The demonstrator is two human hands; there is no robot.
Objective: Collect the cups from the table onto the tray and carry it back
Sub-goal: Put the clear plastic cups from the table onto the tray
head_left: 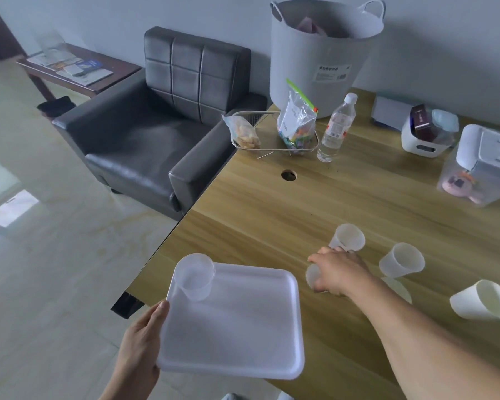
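Note:
A white plastic tray [243, 327] sits at the near left corner of the wooden table [272, 215], jutting over its edge. My left hand [140, 339] grips the tray's left rim. One clear cup [194, 277] stands upright in the tray's far left corner. My right hand [337, 272] is closed around a translucent cup [313, 276] on the table just right of the tray. Three more white cups stand beyond: one [348, 237] touching my fingertips, one [402, 259] to its right, and one [484, 304] near the right edge.
At the table's back stand a large grey tub [324, 59], a wire basket [274, 134] with snack bags, a water bottle [337, 128], a small white bin [425, 137] and a lidded box [485, 166]. A black armchair [162, 119] sits left of the table.

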